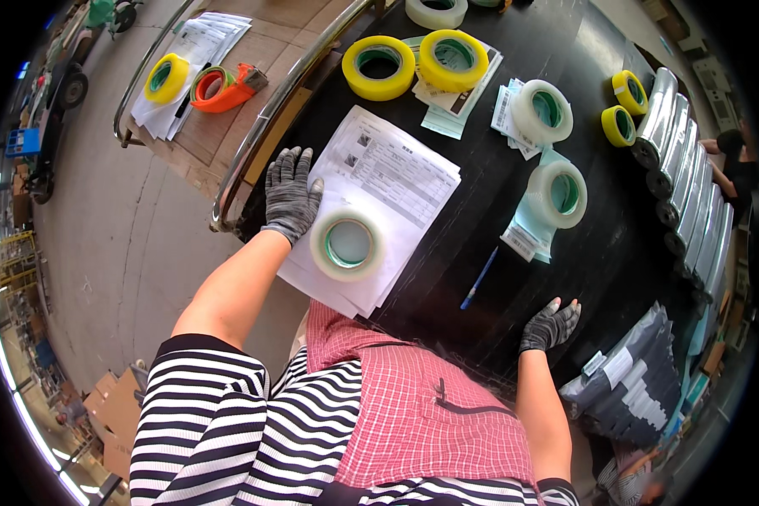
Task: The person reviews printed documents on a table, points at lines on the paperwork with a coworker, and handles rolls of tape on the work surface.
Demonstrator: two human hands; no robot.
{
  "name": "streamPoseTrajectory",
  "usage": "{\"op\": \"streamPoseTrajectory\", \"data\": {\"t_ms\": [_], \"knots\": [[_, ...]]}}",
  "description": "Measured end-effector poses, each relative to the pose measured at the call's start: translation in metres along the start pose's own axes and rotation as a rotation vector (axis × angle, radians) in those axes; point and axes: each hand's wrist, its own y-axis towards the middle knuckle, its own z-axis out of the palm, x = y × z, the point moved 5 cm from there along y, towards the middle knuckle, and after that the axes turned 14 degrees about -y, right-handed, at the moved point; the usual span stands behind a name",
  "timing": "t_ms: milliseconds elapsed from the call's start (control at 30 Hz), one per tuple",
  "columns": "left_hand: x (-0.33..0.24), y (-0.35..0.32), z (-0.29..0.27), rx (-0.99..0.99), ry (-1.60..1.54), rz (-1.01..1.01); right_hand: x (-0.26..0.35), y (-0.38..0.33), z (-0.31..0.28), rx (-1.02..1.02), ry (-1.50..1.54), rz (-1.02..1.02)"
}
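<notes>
The left hand [291, 196], in a grey knitted glove, lies flat with its fingers spread on the near-left edge of a stack of printed paper sheets [388, 181] on the black table [497, 219]; it grips nothing. Just to the right of that hand, touching or nearly touching its heel, a roll of clear tape [348, 244] sits on the sheets, weighing them down. The right hand [549, 325], also gloved, rests open at the near edge of the table, well apart from the paper, holding nothing; a blue pen [479, 278] lies between it and the stack. Beyond the left hand stand two yellow tape rolls [415, 61] and, further right, more clear rolls [557, 194] on labels. Judging by this, the papers are stacked and pinned; neither tape nor pen is picked up yet.
</notes>
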Motion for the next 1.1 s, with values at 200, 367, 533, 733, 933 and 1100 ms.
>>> {"op": "streamPoseTrajectory", "data": {"t_ms": [200,367,533,733,933,1100], "knots": [[0.0006,-0.0001,-0.0001,-0.001,-0.013,-0.005,0.0012,0.0002,-0.0008,-0.005,-0.007,0.003],[0.0008,0.0002,-0.0005,-0.006,-0.029,-0.001,0.0009,0.0003,-0.0007,-0.006,-0.009,-0.005],[-0.0007,0.0002,-0.0018,0.006,-0.026,-0.013,0.0015,0.0,-0.0016,0.001,-0.01,-0.006],[0.0008,-0.0001,-0.0014,0.001,-0.029,-0.011,0.0001,-0.0003,0.0004,0.028,-0.024,0.003],[-0.0004,-0.0007,-0.0019,-0.015,-0.034,0.003,-0.0017,0.0005,0.0039,0.025,-0.031,0.001],[-0.0049,0.0005,-0.008,-0.035,-0.069,0.019,-0.0036,0.001,0.0029,0.037,-0.014,0.003]]}}
